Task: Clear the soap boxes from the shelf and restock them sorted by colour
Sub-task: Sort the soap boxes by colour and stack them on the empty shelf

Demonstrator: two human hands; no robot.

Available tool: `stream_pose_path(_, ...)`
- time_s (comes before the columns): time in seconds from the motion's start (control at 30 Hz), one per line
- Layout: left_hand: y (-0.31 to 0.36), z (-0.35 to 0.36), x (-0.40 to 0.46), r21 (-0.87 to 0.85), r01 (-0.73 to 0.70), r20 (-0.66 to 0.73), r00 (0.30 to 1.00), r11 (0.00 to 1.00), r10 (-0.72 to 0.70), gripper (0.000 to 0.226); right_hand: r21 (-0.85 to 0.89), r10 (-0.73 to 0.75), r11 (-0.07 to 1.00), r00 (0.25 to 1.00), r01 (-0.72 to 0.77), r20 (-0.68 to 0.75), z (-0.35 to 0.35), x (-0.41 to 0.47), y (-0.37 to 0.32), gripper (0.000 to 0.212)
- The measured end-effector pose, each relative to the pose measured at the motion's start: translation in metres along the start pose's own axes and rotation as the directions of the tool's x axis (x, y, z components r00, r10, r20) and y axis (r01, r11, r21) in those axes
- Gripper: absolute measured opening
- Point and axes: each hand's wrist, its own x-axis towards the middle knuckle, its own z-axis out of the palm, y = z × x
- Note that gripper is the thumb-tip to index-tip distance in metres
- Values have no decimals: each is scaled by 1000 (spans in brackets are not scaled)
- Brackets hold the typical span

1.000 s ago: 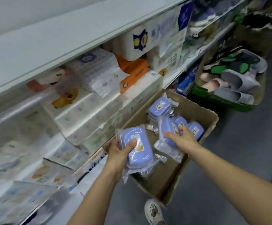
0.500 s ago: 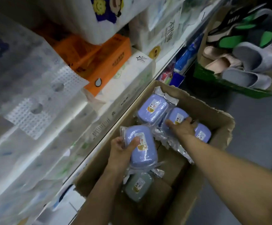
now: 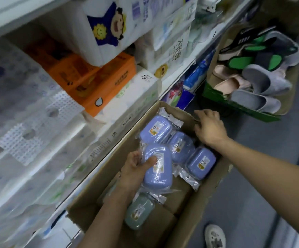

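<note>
A brown cardboard box stands on the floor beside the shelf. Inside lie three purple soap boxes in clear wrap: one at the back, one in the middle and one on the right. My left hand grips a fourth purple soap box low over the carton, thumb across its label. A grey-green soap box lies below it on the carton's bottom. My right hand rests empty on the carton's far flap, fingers curled over its edge.
The shelf on the left carries white tissue packs and an orange tissue box. A green-edged bin of slippers stands behind the carton. Grey floor lies to the right, with a white shoe near the carton.
My right hand let go of its purple soap box among the others and moved back to the carton's far flap. My left hand lowered its purple box a little into the carton.
</note>
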Motion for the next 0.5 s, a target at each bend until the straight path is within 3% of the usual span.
stream_pose_path(0.13, -8, 24, -2, 73, -49, 1, 999, 996, 49, 65, -79, -49, 994, 967, 71, 252, -5, 15, 14, 63)
stream_pose_path(0.2, -14, 40, -3, 92, -65, -1, 998, 994, 65, 57, -51, -86, 993, 935, 110, 344, -6, 20, 21, 63)
stream_pose_path(0.3, -24, 71, 1, 142, -79, -3, 997, 987, 80, 47, -42, -153, 983, 923, 179, 353, -6, 28, 32, 57)
stream_pose_path(0.5, -51, 141, 35, 244, -116, 71, 992, 963, 102, 57, 7, -297, 949, 885, 316, 358, -4, 41, 54, 51)
